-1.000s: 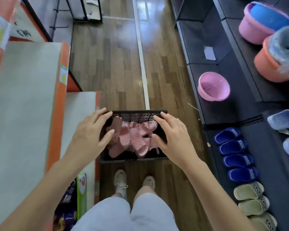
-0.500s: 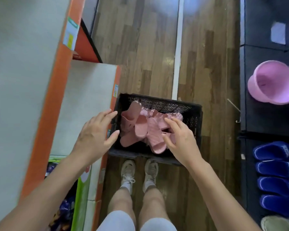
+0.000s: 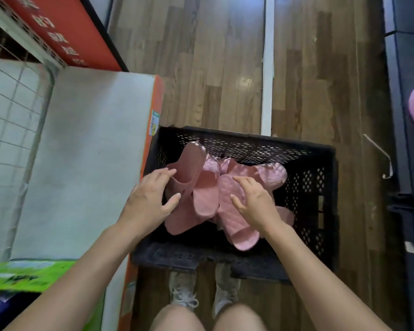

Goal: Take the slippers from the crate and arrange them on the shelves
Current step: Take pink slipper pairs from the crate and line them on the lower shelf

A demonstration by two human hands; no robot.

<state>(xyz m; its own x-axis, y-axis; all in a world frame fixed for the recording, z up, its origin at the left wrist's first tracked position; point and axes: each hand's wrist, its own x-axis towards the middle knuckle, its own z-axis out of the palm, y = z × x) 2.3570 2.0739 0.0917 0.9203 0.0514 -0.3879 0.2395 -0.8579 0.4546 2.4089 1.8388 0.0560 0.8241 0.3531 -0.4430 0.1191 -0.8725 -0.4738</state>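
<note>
Several slippers (image 3: 204, 199), tangled, count unclear

A wooden plank floor (image 3: 213, 68) carries everything, with a white strip (image 3: 267, 68) running along it. A black perforated crate (image 3: 320, 187) stands on the floor, its left side against the orange edge of a grey shelf (image 3: 81, 163). Two pale sneakers (image 3: 183, 292) are planted just before the crate.
</note>
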